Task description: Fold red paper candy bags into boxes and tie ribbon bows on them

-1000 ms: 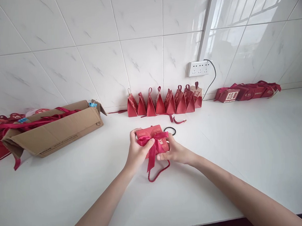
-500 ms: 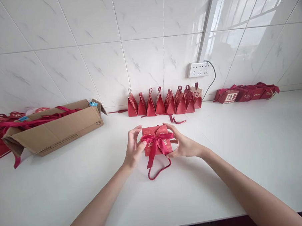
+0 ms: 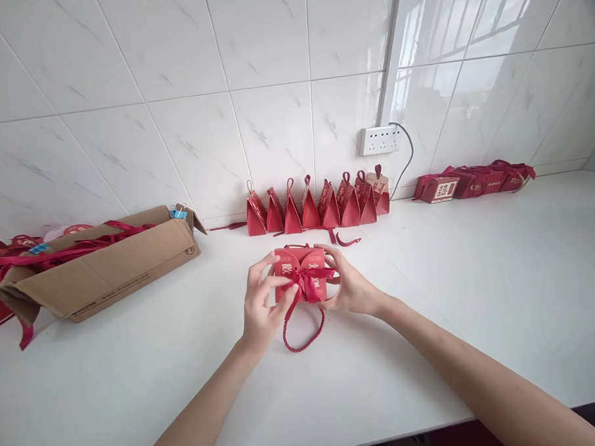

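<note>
A small red gift box (image 3: 286, 268) with gold print sits on the white counter (image 3: 429, 296) in front of me. A red ribbon bow (image 3: 310, 278) is tied across its top, and a red cord handle (image 3: 302, 334) loops down toward me. My left hand (image 3: 262, 307) curls round the box's left side, thumb and fingers pinching at the bow. My right hand (image 3: 347, 286) cups the right side, fingers bent over the top edge.
A row of red pyramid-shaped gift bags (image 3: 316, 206) stands against the tiled wall. A long cardboard box (image 3: 102, 268) full of red ribbons lies at the left. More red boxes (image 3: 473, 181) lie at the far right, under a wall socket (image 3: 380, 140) with a cable.
The box has turned, so its top now faces me more. My left hand moved from the bow to the left side and back onto the ribbon; my right hand closed over the top edge.
</note>
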Motion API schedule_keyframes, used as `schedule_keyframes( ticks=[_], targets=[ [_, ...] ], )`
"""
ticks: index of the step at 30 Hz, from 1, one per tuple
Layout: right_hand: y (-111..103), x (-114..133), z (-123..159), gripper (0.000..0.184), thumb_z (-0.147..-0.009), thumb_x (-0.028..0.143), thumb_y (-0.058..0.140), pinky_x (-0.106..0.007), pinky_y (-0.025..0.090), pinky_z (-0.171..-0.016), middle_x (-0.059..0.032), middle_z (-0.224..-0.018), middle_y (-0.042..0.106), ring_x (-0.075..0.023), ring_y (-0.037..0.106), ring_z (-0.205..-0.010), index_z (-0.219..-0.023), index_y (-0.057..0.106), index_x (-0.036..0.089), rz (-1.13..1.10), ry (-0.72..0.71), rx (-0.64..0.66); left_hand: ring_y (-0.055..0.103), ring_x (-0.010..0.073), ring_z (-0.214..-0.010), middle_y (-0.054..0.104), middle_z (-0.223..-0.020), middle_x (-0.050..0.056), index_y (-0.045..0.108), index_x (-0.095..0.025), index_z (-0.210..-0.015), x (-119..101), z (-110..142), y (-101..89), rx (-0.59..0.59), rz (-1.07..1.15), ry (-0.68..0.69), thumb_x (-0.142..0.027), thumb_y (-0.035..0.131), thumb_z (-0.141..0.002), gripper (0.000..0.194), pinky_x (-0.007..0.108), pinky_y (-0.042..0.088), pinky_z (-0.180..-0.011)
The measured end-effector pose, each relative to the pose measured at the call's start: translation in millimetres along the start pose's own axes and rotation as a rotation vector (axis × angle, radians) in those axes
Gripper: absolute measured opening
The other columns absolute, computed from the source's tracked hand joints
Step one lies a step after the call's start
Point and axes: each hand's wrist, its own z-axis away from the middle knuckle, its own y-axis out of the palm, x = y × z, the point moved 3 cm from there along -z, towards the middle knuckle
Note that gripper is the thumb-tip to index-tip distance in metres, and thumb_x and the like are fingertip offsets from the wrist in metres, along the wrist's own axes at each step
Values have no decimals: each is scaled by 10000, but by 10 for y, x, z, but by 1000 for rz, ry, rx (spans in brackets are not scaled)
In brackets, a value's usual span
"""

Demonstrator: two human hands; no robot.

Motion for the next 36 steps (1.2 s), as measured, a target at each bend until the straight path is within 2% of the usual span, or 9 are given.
schedule_keyframes(
  ticks=[5, 7, 11, 16, 20, 23, 26, 29, 36],
  targets=[
    [11, 83, 11, 921, -663, 189, 718, -437, 472, -920, -131, -1428, 267, -288, 330, -1307, -1384, 158, 316, -19, -86, -20, 286, 295, -1328, 417, -1224, 40, 637, -252, -825, -86, 39, 27, 109, -105, 310, -141, 617, -777, 123, 463, 416, -1016],
    [-2, 95, 10, 914, -677, 177, 702, -437, 476, -920, -121, -1420, 285, -284, 329, -1309, -1392, 151, 321, -32, -78, -2, 316, 295, -1312, 406, -1254, 59, 606, -249, -911, -59, 34, 27, 69, -106, 228, -183, 632, -770, 158, 469, 410, -1015],
    [-14, 46, 5, 944, -673, 169, 695, -416, 511, -878, -106, -1437, 268, -288, 303, -1323, -1417, 141, 341, -7, 31, 109, 341, 278, -1299, 316, -1391, 99, 407, -273, -1238, 72, 3, 40, 39, -17, -170, -295, 674, -732, 573, 441, 412, -1004],
    [-3, 48, 26, 1044, -668, 232, 731, -436, 486, -931, -84, -1461, 223, -272, 334, -1306, -1436, 39, 379, -117, 142, 199, 600, 199, -1002, 523, -1183, 62, 338, -292, -1278, 155, -34, 86, 137, 205, -560, -353, 685, -723, 657, 340, 502, -869],
    [-7, 110, 26, 970, -656, 433, 748, -469, 397, -1015, -71, -1487, 171, -286, 221, -1361, -1414, 147, 349, -232, 258, 205, 608, 182, -963, 540, -1141, 47, 367, -281, -1211, 142, -87, 77, 88, 196, -569, -355, 705, -701, 616, 306, 505, -827],
    [-47, 114, -2, 593, -777, 575, 569, -453, 481, -920, -109, -1349, 386, -261, 445, -1211, -1241, 398, 248, -240, 373, 55, 604, 178, -937, 551, -1100, 43, 361, -276, -1206, 169, -114, 70, 46, 139, -599, -371, 709, -692, 627, 309, 503, -816],
    [-40, 72, -23, 430, -780, 595, 548, -406, 549, -769, -78, -983, 582, -212, 592, -928, -902, 512, 184, -152, 447, 3, 586, 181, -973, 532, -1117, 52, 367, -265, -1193, 222, -132, 54, -11, 105, -637, -379, 710, -687, 621, 310, 493, -831],
    [1, 3, -19, 399, -745, 562, 615, -361, 553, -713, -31, -749, 603, -181, 626, -761, -729, 490, 183, -77, 492, 4, 554, 181, -1041, 514, -1153, 51, 387, -262, -1152, 266, -138, 48, -26, 128, -648, -376, 709, -687, 576, 305, 475, -863],
    [41, -23, 25, 439, -768, 585, 564, -273, 527, -530, -38, -620, 618, -141, 596, -568, -619, 519, 174, 61, 569, -18, 561, 165, -1004, 517, -1117, 36, 387, -250, -1090, 263, -135, 60, -8, 176, -631, -356, 707, -683, 528, 295, 476, -845]
  ],
)
